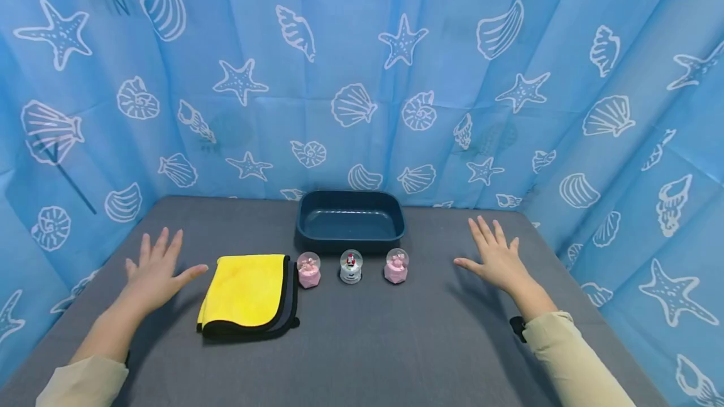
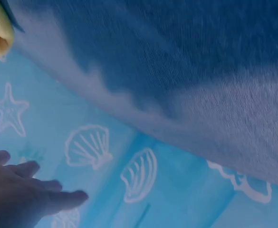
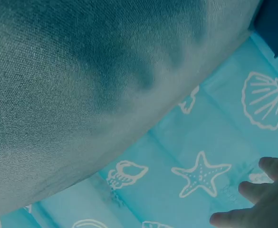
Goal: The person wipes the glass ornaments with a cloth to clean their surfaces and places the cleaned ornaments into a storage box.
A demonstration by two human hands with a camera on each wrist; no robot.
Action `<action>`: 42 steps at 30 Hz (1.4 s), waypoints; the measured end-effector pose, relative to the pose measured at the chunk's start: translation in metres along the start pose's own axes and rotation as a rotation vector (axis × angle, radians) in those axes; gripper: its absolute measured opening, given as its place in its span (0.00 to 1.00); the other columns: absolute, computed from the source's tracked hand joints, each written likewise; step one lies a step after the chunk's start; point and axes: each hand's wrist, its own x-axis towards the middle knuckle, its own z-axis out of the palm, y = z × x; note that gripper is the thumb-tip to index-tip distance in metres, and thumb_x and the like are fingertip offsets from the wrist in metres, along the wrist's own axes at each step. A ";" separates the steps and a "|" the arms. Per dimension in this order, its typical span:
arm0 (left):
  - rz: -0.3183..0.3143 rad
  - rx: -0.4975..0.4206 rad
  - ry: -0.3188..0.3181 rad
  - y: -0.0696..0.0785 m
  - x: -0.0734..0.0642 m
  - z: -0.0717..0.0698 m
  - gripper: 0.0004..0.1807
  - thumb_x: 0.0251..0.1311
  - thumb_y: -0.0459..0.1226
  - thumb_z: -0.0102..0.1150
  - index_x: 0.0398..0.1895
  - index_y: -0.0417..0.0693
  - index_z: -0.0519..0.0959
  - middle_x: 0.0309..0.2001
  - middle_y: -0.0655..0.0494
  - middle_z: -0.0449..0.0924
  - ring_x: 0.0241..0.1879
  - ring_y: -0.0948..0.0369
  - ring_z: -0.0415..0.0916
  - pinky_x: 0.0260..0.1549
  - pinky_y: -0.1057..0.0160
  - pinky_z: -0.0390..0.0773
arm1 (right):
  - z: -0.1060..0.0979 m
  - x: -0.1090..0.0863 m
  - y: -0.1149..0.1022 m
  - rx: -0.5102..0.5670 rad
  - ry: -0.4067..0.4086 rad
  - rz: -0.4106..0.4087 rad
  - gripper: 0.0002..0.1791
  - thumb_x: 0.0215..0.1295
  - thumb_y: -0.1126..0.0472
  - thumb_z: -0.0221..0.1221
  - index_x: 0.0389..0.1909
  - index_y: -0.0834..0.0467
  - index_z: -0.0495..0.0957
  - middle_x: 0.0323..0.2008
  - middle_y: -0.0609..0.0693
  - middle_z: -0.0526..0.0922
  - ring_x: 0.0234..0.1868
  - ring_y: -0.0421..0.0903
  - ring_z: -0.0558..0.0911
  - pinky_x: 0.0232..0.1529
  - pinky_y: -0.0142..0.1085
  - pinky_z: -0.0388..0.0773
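My left hand [image 1: 151, 278] is held above the table's left side with its fingers spread, holding nothing. Just right of it lies a folded yellow cloth [image 1: 246, 291] with black edging and a grey underside. On the right side my right hand [image 1: 498, 259], also spread and holding nothing, hovers over the table. Between the hands stand three small snow globes in a row: one on a pink base [image 1: 309, 271], one on a white base [image 1: 351, 267] with a red figure inside, and another pink one [image 1: 396, 266]. The wrist views show parts of the left hand [image 2: 29, 190] and right hand [image 3: 260, 199].
A dark blue rectangular basin [image 1: 351, 247] stands behind the snow globes near the table's back edge. The grey tabletop [image 1: 384, 344] is bordered at the back and sides by a blue curtain [image 1: 362, 68] printed with white shells and starfish.
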 end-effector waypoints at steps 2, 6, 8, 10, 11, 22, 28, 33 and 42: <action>-0.004 -0.023 -0.020 0.002 0.000 0.001 0.59 0.61 0.62 0.54 0.72 0.26 0.39 0.70 0.22 0.33 0.67 0.26 0.22 0.55 0.22 0.32 | 0.000 0.000 -0.003 -0.005 0.004 -0.004 0.51 0.63 0.44 0.62 0.74 0.67 0.47 0.73 0.69 0.45 0.72 0.71 0.40 0.58 0.76 0.35; -0.030 -0.087 -0.087 0.007 -0.002 0.002 0.58 0.62 0.60 0.56 0.72 0.25 0.38 0.68 0.19 0.39 0.66 0.25 0.34 0.56 0.23 0.43 | 0.002 0.000 -0.008 -0.006 0.019 -0.022 0.50 0.63 0.45 0.62 0.74 0.67 0.47 0.73 0.69 0.47 0.71 0.71 0.43 0.58 0.75 0.40; -0.058 -0.129 -0.127 0.010 -0.003 0.002 0.57 0.63 0.58 0.56 0.71 0.24 0.38 0.67 0.17 0.40 0.65 0.24 0.38 0.56 0.24 0.47 | 0.004 -0.001 -0.011 0.006 0.035 -0.033 0.50 0.63 0.46 0.63 0.74 0.67 0.48 0.72 0.69 0.49 0.71 0.71 0.46 0.58 0.75 0.42; -0.084 -0.168 -0.162 0.012 -0.003 0.002 0.56 0.64 0.57 0.56 0.71 0.23 0.38 0.66 0.16 0.41 0.64 0.24 0.42 0.56 0.26 0.53 | 0.007 -0.001 -0.015 0.037 0.049 -0.045 0.50 0.63 0.47 0.63 0.74 0.67 0.48 0.72 0.69 0.50 0.70 0.71 0.48 0.59 0.74 0.44; -0.095 -0.190 -0.177 0.014 -0.004 0.001 0.55 0.64 0.56 0.56 0.71 0.22 0.38 0.66 0.16 0.43 0.64 0.24 0.45 0.55 0.27 0.56 | 0.008 -0.002 -0.017 0.053 0.057 -0.052 0.49 0.63 0.47 0.63 0.73 0.68 0.49 0.72 0.69 0.50 0.70 0.71 0.49 0.59 0.73 0.45; -0.256 -0.371 -0.302 0.028 -0.003 0.014 0.55 0.62 0.53 0.60 0.69 0.20 0.42 0.58 0.21 0.60 0.51 0.35 0.69 0.44 0.44 0.77 | 0.026 -0.004 -0.042 0.231 0.032 -0.062 0.48 0.63 0.52 0.64 0.73 0.69 0.49 0.71 0.70 0.52 0.70 0.69 0.53 0.64 0.66 0.51; -0.309 -0.429 -0.337 0.031 -0.002 0.020 0.52 0.63 0.50 0.61 0.67 0.18 0.43 0.58 0.20 0.60 0.52 0.35 0.68 0.45 0.43 0.76 | 0.032 -0.003 -0.054 0.365 -0.042 -0.006 0.50 0.64 0.50 0.63 0.74 0.67 0.45 0.72 0.69 0.48 0.71 0.69 0.50 0.65 0.65 0.51; -0.333 -0.433 -0.345 0.032 0.001 0.025 0.49 0.63 0.49 0.60 0.65 0.16 0.47 0.58 0.19 0.59 0.54 0.33 0.65 0.50 0.41 0.73 | 0.037 -0.001 -0.061 0.456 -0.087 0.051 0.51 0.65 0.48 0.62 0.75 0.64 0.41 0.73 0.69 0.45 0.72 0.68 0.47 0.65 0.64 0.50; -0.378 -0.536 -0.321 0.039 0.004 0.032 0.36 0.64 0.47 0.60 0.56 0.20 0.64 0.40 0.38 0.73 0.35 0.53 0.73 0.33 0.62 0.78 | 0.049 0.003 -0.068 0.561 -0.123 0.046 0.51 0.63 0.52 0.65 0.74 0.66 0.44 0.72 0.70 0.51 0.69 0.68 0.56 0.64 0.62 0.56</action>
